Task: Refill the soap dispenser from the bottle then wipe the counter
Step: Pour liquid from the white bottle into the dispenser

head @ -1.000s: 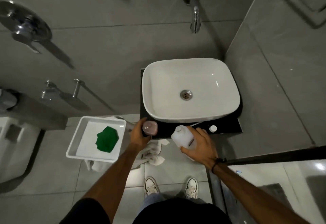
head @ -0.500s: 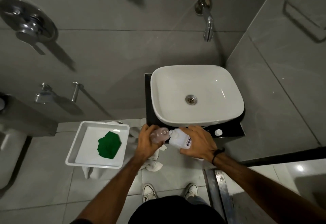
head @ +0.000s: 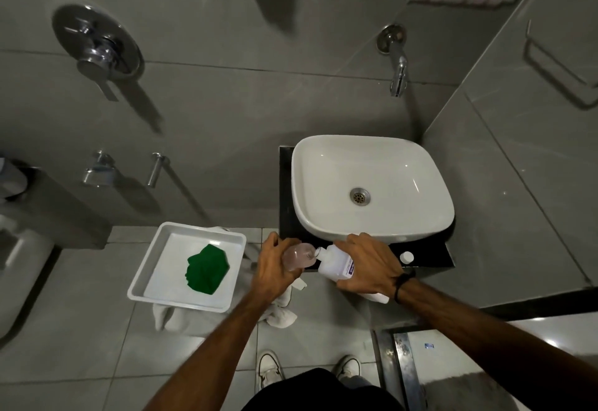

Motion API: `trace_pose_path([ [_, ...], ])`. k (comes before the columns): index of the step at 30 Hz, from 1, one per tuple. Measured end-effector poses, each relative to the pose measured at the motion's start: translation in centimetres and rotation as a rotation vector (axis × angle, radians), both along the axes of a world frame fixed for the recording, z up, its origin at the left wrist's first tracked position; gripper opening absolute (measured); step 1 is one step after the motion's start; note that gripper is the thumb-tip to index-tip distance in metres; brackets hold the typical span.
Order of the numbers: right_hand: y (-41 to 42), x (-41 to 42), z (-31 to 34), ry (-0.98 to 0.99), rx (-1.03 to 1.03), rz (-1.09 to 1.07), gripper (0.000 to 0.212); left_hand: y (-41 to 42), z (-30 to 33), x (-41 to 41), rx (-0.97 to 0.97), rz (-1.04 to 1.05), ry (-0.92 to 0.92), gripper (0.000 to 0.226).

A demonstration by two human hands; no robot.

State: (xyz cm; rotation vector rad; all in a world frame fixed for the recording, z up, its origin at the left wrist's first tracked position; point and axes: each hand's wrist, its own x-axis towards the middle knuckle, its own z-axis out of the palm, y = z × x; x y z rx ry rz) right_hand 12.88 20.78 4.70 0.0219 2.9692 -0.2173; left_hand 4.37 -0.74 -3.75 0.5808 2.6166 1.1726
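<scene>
My left hand [head: 274,268] grips a small clear pinkish soap dispenser [head: 297,257], tilted with its open mouth to the right. My right hand [head: 369,265] holds a white refill bottle [head: 336,264] with a purple label, tipped sideways so its neck meets the dispenser's mouth. Both are held over the front left edge of the black counter [head: 286,190], just in front of the white basin [head: 372,187]. A small white cap [head: 406,257] lies on the counter to the right of my right hand. A green cloth [head: 207,269] lies in a white tray [head: 181,232] to the left.
The tray rests on a stand draped with a white towel [head: 278,312]. A wall tap [head: 396,57] hangs above the basin. A grey tiled wall stands to the right, a glass partition edge [head: 398,365] at the lower right. My shoes [head: 268,368] are on the tiled floor.
My hands came together: the refill bottle tipped over until its neck met the dispenser's mouth. The camera view has tilted up and shifted left.
</scene>
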Motion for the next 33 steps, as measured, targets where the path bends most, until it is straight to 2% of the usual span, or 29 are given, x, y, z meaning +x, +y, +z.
trace_pose_path([
  [13,-0.7,-0.4,1.1,-0.062,0.066,0.04,0.062,-0.6,-0.2,0.7,-0.01,-0.026,0.035,0.064],
  [33,-0.8,-0.8,1.9,-0.107,0.223,0.108,0.067,-0.1,-0.1,1.2,-0.001,-0.031,-0.002,0.067],
])
